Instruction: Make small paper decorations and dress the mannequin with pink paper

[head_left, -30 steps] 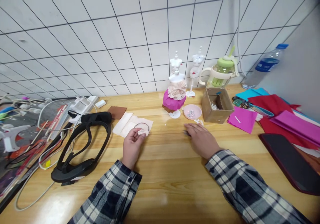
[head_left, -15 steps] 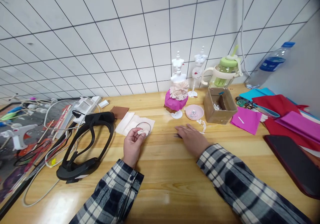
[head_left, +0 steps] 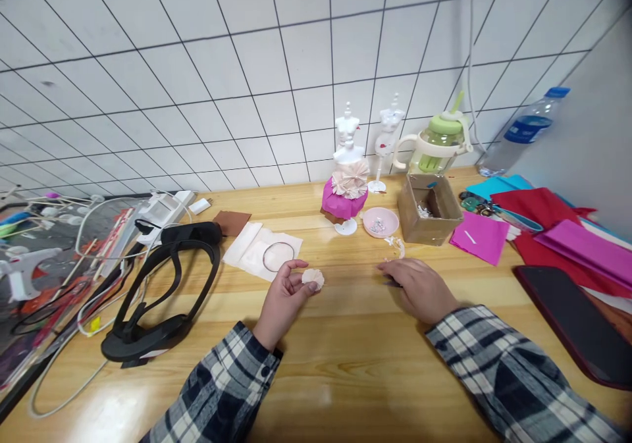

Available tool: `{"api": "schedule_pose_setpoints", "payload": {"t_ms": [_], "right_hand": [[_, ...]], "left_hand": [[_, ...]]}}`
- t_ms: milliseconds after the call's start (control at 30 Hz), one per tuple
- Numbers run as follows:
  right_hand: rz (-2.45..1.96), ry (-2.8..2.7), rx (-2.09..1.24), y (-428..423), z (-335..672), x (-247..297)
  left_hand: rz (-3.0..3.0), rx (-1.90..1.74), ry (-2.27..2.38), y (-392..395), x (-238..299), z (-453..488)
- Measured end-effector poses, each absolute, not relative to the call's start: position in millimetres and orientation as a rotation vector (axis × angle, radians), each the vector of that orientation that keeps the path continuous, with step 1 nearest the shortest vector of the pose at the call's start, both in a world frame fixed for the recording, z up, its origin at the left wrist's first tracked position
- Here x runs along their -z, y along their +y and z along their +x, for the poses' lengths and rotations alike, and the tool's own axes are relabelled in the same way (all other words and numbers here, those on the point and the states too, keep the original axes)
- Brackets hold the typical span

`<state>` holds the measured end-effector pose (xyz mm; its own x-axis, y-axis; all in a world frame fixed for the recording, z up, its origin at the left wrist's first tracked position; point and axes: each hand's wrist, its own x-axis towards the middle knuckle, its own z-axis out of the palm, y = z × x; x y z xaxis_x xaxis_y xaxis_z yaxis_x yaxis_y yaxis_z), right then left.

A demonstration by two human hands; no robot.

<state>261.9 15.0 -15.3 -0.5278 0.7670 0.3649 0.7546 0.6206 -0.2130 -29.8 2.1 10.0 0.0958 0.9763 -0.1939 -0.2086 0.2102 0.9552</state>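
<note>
Between the thumb and fingers of my left hand point(head_left: 282, 303) is a small round cream crepe-paper piece point(head_left: 313, 279), raised over the wooden table. Just behind it, a thin dark ring point(head_left: 278, 257) lies on a cream paper sheet point(head_left: 245, 245). My right hand point(head_left: 419, 289) is low over the tabletop on the right, fingers bent over a small dark object point(head_left: 392, 281), mostly hidden, whose kind I cannot make out. Beyond the hands stands a small white dress form point(head_left: 348, 150) wearing a magenta skirt point(head_left: 344, 201) and a pleated cream rosette point(head_left: 350, 180).
A pink dish point(head_left: 380, 222) of shiny bits stands beside a cardboard box point(head_left: 429, 209). Paper scraps point(head_left: 395, 248) lie before the dish. A black headset point(head_left: 162, 298) with cables is at left. On the right are a phone point(head_left: 573, 321), coloured sheets point(head_left: 478, 237) and a bottle point(head_left: 523, 133).
My left hand has moved right and nearer me, carrying the cream paper piece off the sheet and ring. My right hand has shifted right, its fingers now more bent over the dark object.
</note>
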Motion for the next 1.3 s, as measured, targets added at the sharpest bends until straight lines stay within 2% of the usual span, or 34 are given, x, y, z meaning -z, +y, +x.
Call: {"api": "schedule_pose_setpoints", "payload": {"t_ms": [133,300,367,533,633,833,1067,1300], "right_hand": [[-1.289,-2.48,-0.045,18.9,274.3,23.1],[-1.449,-2.262,-0.045,22.1,288.4,17.8],[-1.465,-2.114,-0.232,19.0,271.3,9.3],[-1.394,-1.669,-0.934,5.8,201.1,-15.4],[-1.318,-1.588,-1.123,0.1,180.2,-20.8],[-1.366,-1.507,-1.164,-2.2,189.9,-7.8],[-1.285,-1.587,-1.364,-3.0,194.8,-3.4],[-1.372,-1.651,-1.251,-3.3,192.9,-1.6]], "left_hand": [[0.885,-1.091,1.039,0.8,-6.8,-30.0],[0.838,-1.07,1.034,0.8,-5.8,-29.1],[0.826,-1.065,1.03,1.2,-6.8,-23.3],[0.888,-1.05,1.044,3.6,-11.8,1.8],[0.966,-1.002,1.009,3.0,-12.1,10.8],[1.079,-0.888,1.019,-4.2,-8.0,2.7],[1.164,-0.815,0.979,-4.3,-1.0,-1.9],[1.246,-0.784,0.933,-5.2,-0.5,-2.9]]}}
